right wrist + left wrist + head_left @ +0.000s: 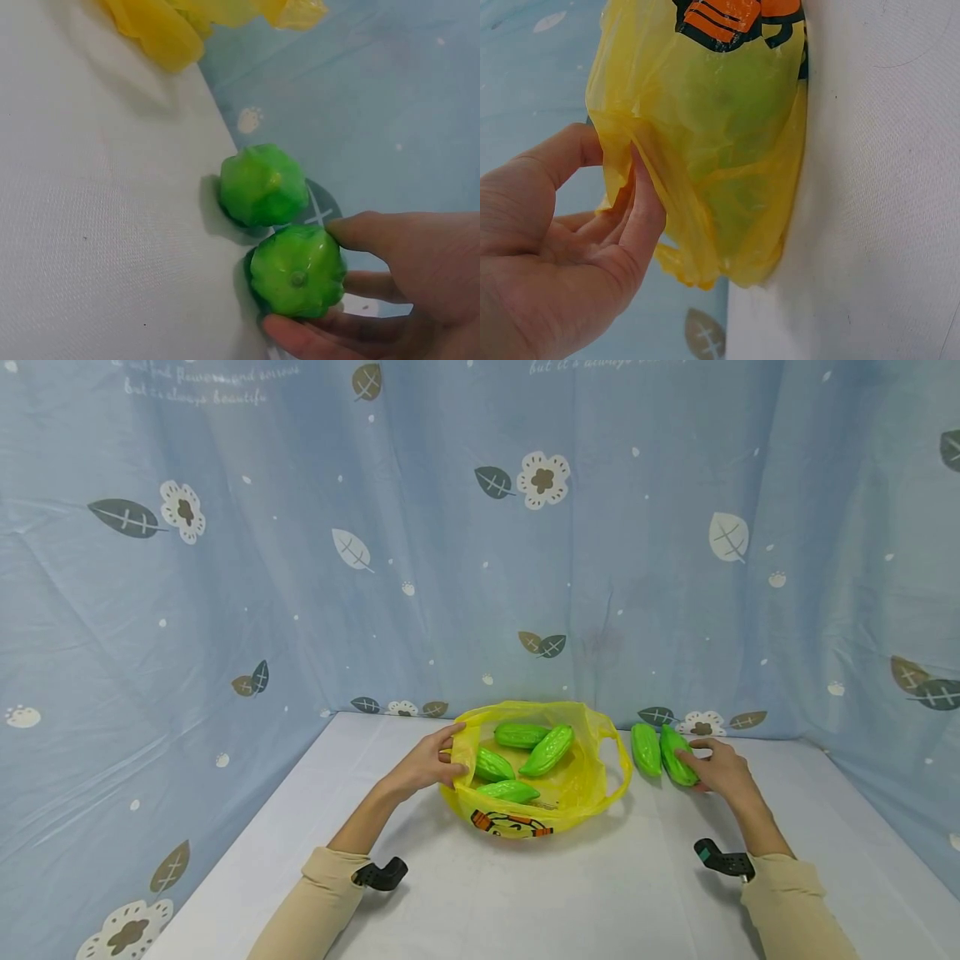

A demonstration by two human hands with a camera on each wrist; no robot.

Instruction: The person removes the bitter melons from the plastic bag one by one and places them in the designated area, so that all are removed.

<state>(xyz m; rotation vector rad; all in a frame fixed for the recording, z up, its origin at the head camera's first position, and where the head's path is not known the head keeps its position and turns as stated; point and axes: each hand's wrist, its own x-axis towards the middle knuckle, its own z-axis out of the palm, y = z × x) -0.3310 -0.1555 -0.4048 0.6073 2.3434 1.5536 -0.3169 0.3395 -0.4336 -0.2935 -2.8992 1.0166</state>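
1. Yellow plastic bag [577, 777] in the middle of the white table [525, 902], mouth pulled wide and facing up, orange-and-black print on its near side.
2. Held open at the left rim by the left hand [431, 760]: thumb and fingers [641, 217] pinching a fold of thin film, seen close in the left wrist view. Probably gripped so to keep the mouth from sagging shut.
3. Inside the bag, four green gourds [546, 750] lying loose on the bottom, some touching, well apart from the pinched rim.
4. Bag handle loop [618, 760] hanging out on the right side, slack, touched by nothing.
5. Just right of the bag, two more green gourds on the table, side by side and touching, long axes running near to far, close to the blue patterned curtain [300, 568].
6. Left one of the pair [646, 749] lying free, no finger on it.
7. Right one [677, 757] grasped by the right hand [720, 770]: thumb on one flank, fingers curled under the other, gourd end [298, 272] pointing at the wrist camera, resting on the table, not lifted.
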